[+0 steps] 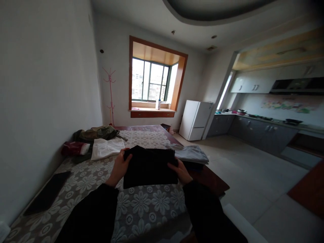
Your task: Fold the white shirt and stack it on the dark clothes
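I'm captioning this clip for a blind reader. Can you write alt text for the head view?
Both hands, left and right, grip the sides of a folded black garment on a bed with a floral lace cover. Folded white and grey clothes lie beside it; a window, fridge and kitchen counter stand beyond.
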